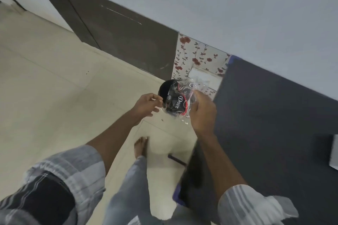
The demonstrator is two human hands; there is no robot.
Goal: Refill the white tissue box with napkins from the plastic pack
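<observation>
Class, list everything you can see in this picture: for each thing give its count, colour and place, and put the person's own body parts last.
plastic pack: one, clear with black and red print, held in the air between both hands
dark round object: one, black, behind the pack; cannot tell what it is
table: one, dark, on the right
white object: one, at the table's right edge, cut off
floral panel: one, white with red flowers, by the wall
floor: cream tiles
left hand: one, at the pack's left edge
right hand: one, gripping the pack
bare foot: one, on the floor

a dark table top (274, 115) stands right, a floral panel (197, 56) beyond, over pale floor tiles (54, 78).
</observation>
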